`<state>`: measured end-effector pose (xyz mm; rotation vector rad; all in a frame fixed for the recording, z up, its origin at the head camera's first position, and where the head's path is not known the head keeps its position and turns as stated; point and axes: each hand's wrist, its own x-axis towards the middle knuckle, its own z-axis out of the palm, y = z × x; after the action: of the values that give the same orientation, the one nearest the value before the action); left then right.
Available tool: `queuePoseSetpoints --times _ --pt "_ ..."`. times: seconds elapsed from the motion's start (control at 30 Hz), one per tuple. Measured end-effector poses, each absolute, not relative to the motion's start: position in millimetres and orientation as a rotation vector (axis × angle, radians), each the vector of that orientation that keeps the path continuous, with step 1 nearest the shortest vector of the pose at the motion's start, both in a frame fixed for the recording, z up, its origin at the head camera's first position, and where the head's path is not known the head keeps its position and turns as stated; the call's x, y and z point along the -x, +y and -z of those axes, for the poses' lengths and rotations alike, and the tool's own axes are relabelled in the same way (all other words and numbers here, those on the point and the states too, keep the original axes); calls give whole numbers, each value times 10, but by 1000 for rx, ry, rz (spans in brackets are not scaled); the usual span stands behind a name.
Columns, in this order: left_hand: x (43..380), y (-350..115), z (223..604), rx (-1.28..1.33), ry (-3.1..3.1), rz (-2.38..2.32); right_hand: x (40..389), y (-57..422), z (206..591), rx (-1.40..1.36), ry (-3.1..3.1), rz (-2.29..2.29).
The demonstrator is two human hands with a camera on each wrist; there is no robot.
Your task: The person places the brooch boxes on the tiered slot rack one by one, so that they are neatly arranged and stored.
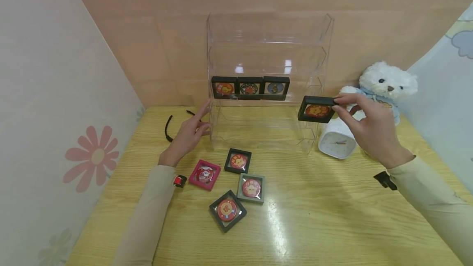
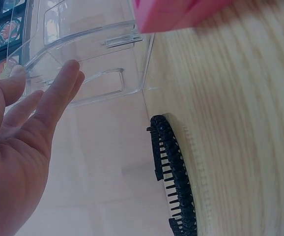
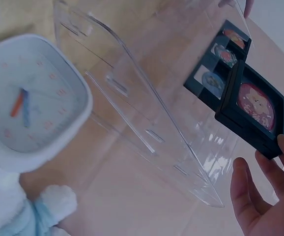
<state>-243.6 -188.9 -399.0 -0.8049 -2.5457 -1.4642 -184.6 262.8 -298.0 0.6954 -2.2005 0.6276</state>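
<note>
A black-framed display case with a round red badge (image 1: pixel 317 110) is pinched at its right edge by my right hand (image 1: pixel 373 126), in front of the right side of a clear acrylic rack (image 1: pixel 269 122). My left hand (image 1: pixel 188 134) rests against the rack's left side with fingers extended; in the left wrist view its fingertips (image 2: pixel 72 69) overlap the clear panel. Three black-framed badges (image 1: pixel 249 88) stand side by side on a middle tier, from its left end. On the table before the rack lie a pink frame (image 1: pixel 205 175), a grey-green frame (image 1: pixel 251 188) and two dark frames (image 1: pixel 238 161).
A white alarm clock (image 1: pixel 337 138) stands right of the rack, under my right hand. Behind it sits a white teddy bear (image 1: pixel 388 79) in light blue. A black hair clip (image 2: pixel 174 172) lies left of the rack on the wooden table (image 1: pixel 332 225).
</note>
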Motion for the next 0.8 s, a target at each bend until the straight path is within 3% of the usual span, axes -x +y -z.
queuePoseSetpoints --times 0.3,0.8 --pt "2214 -1780 3715 845 -2516 1477 2098 2511 2726 -624 -2157 -677" --pt "2192 -1761 3694 822 -2524 1455 2461 2522 2598 -554 -2154 -711"
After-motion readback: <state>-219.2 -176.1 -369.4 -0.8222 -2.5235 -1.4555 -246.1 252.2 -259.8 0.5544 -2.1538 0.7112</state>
